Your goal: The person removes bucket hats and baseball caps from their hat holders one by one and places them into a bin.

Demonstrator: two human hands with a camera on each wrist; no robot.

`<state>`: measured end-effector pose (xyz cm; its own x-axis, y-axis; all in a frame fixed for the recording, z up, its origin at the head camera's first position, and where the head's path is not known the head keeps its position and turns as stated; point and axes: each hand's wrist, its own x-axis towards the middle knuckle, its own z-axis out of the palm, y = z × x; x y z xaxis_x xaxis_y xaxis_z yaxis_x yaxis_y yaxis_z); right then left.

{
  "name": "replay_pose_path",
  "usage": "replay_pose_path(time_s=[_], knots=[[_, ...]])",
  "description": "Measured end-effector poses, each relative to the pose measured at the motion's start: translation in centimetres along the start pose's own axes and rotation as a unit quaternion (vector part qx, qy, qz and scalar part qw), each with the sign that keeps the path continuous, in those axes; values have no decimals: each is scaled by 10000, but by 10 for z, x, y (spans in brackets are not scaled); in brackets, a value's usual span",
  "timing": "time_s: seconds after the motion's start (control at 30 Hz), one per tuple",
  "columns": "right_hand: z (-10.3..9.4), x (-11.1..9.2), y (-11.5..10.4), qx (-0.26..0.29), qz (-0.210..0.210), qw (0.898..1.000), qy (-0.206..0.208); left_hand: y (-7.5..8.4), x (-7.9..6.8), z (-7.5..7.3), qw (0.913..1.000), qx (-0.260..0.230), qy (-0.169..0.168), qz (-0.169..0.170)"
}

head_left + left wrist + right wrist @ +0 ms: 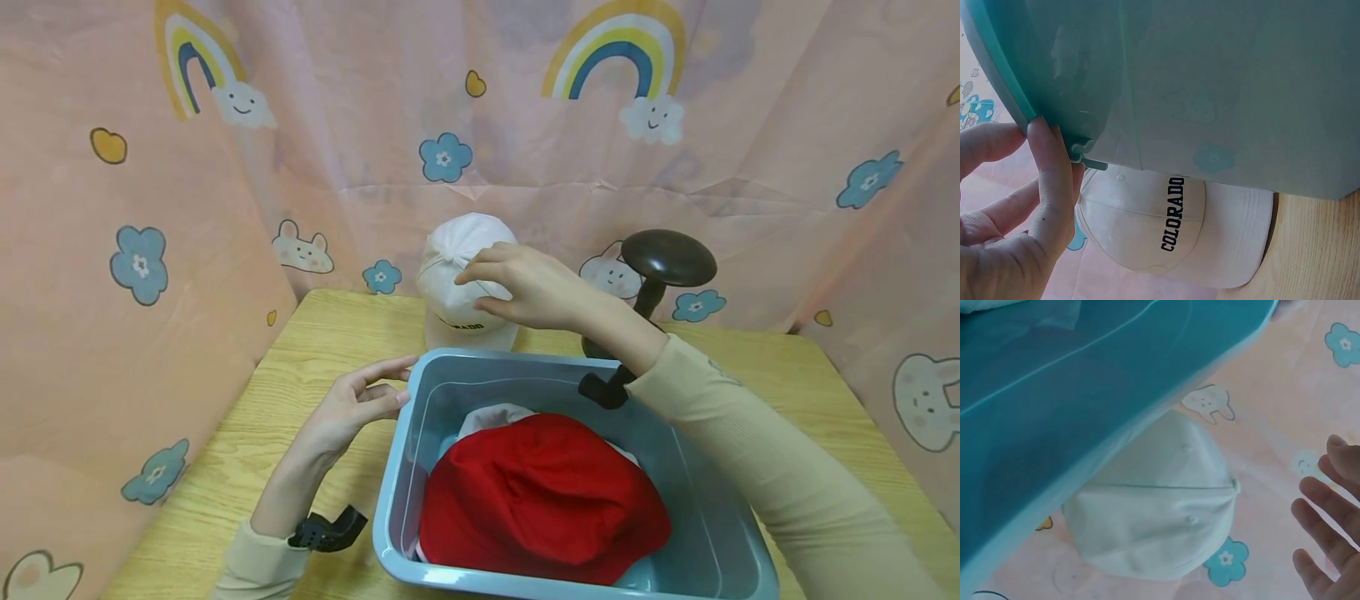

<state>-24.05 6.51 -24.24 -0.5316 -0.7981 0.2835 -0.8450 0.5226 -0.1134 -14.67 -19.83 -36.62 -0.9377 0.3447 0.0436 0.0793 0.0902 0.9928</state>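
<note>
A white baseball cap (472, 275) lettered COLORADO stands at the back of the table, behind a light blue plastic basin (431, 375). My right hand (521, 285) is over the cap in the head view, its fingers loosely bent and holding nothing. The right wrist view shows that hand (1332, 525) apart from the cap (1154, 500). The fingertips of my left hand (367, 398) touch the outside of the basin's left rim near its far corner. A red, hat-like cloth piece (543, 500) lies in the basin over some white fabric (495, 418). What supports the cap is hidden.
A dark brown stand (667, 258) with a rounded top rises behind the basin, right of the cap, partly covered by my right arm. The wooden table (330, 333) is backed by a pink patterned curtain (360, 108). Each wrist wears a black camera mount (330, 530).
</note>
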Motion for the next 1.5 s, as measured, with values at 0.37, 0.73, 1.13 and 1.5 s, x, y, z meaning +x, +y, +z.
replay_pose_path(time_s=[0.37, 0.73, 1.13, 1.5], knots=[[5, 21, 12, -38, -87, 9998, 150, 0, -1, -1, 10000, 3, 7, 25], [9, 41, 16, -238, 44, 9997, -51, 0, -1, -1, 10000, 72, 69, 0], [25, 65, 25, -239, 304, 9989, -260, -1, -1, -3, 10000, 7, 13, 42], [33, 77, 29, -154, 726, 9955, -595, -1, 1, -1, 10000, 54, 6, 23]])
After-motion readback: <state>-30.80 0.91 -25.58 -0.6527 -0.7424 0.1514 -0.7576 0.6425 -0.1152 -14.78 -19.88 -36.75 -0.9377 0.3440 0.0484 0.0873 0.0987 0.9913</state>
